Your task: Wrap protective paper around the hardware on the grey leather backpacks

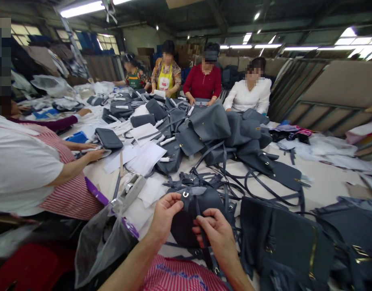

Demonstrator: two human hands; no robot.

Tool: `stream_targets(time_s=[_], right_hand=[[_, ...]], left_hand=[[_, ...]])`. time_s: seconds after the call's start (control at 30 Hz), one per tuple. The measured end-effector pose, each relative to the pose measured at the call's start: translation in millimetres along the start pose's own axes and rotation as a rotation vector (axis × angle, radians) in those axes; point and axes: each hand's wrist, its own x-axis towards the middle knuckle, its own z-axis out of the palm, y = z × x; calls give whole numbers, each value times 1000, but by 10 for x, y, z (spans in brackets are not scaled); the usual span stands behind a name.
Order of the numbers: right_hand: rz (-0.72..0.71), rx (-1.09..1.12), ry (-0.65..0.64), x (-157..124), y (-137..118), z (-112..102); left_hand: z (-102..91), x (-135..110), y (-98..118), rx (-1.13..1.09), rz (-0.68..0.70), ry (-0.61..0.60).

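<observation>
In front of me lies a dark blue-grey bag piece [186,234] with a rounded outline, perhaps a flap. My left hand [166,216] pinches its left edge between thumb and fingers, beside a silvery U-shaped metal fitting [185,194]. A bit of clear plastic film [198,190] sits by that fitting. My right hand [216,230] is closed on a narrow dark strap [206,252], which runs across the piece and hangs toward my apron; a small metal fitting [216,269] shows near its lower end. Just beyond is a tangle of dark straps with buckles [198,178].
A large heap of dark bags [208,123] fills the table's middle. Zipped bags [291,238] lie at my right. White paper sheets [148,155] and a clear plastic bag [95,246] are at left. A co-worker in a striped apron [72,186] stands close; several others work across the table.
</observation>
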Motion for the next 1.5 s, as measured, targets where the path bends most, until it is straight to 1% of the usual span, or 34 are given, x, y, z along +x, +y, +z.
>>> stream_targets(time_s=[0.03, 0.1, 0.17, 0.2, 0.3, 0.43, 0.53, 0.67, 0.73, 0.8, 0.97, 1.03, 1.1, 1.2, 1.27, 1.33, 1.4, 1.5], right_hand=[[21, -21, -22, 8, -16, 14], [48, -22, -122, 28, -42, 41], [41, 15, -215, 52, -54, 64], [28, 30, -230, 62, -57, 72], [13, 20, -189, 81, -63, 79], [-22, -16, -119, 85, -66, 80], [-63, -64, -46, 100, -33, 85], [-179, -132, -73, 146, 42, 63], [-232, -159, -67, 170, 72, 42], [-243, -171, -52, 185, 90, 24], [-186, -142, -90, 178, 79, 18], [-168, -114, -85, 172, 54, 26], [-147, -72, -68, 174, 19, 32], [-82, -8, -45, 172, -38, 34], [-23, 49, -47, 153, -66, 37], [23, 121, -64, 119, -80, 44], [40, 165, -68, 84, -79, 53], [30, 114, -53, 62, -55, 59]], left_hand=[[-26, 1, 15, -5, -34, -22], [-70, -4, 42, -7, -90, -62], [-99, -12, 62, -3, -133, -101], [-110, -14, 70, 7, -151, -121], [-142, -8, 89, 117, -193, -170], [-174, 20, 89, 305, -186, -175], [-161, 38, 61, 400, -197, -185], [-109, 46, 6, 466, -216, -188], [-90, 46, -20, 471, -204, -186], [-85, 51, -43, 457, -185, -176], [-99, 95, -84, 401, -170, -193], [-87, 104, -97, 417, -132, -218], [-53, 85, -109, 549, -26, -210], [22, 15, -128, 863, 214, -95], [53, -27, -145, 965, 310, -28], [48, -35, -172, 954, 307, -19], [11, -9, -212, 885, 249, -45], [-57, 52, -280, 726, 161, -103]])
